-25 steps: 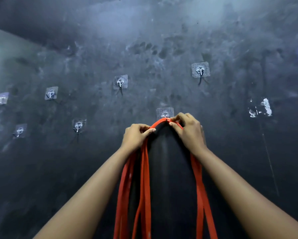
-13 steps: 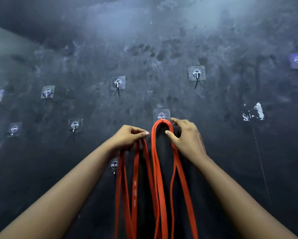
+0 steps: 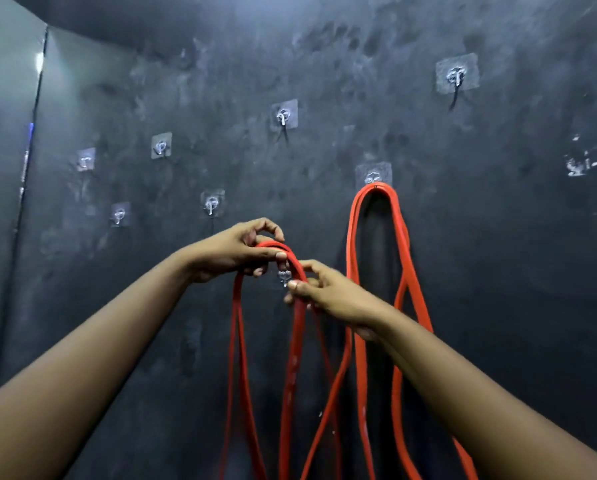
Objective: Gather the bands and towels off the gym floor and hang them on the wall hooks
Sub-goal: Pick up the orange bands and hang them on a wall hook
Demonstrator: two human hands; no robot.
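Observation:
One red band (image 3: 399, 237) hangs from a clear adhesive hook (image 3: 373, 174) on the dark wall, its loops trailing down. A second red band (image 3: 238, 341) is held up by both hands. My left hand (image 3: 234, 252) grips its top loop from the left. My right hand (image 3: 328, 292) pinches the same loop just right of a low metal hook (image 3: 284, 276), which shows between the two hands. The band's top arches over that hook; I cannot tell whether it rests on it.
Several more clear adhesive hooks dot the dark wall, among them one hook (image 3: 211, 203) left of my hands, another hook (image 3: 283, 116) above and a third hook (image 3: 456, 76) at upper right. A wall corner (image 3: 30, 168) runs down the left side.
The first band now hangs alone on its hook. Both hands have moved left and down to a lower hook, and my right hand has taken hold of the second band.

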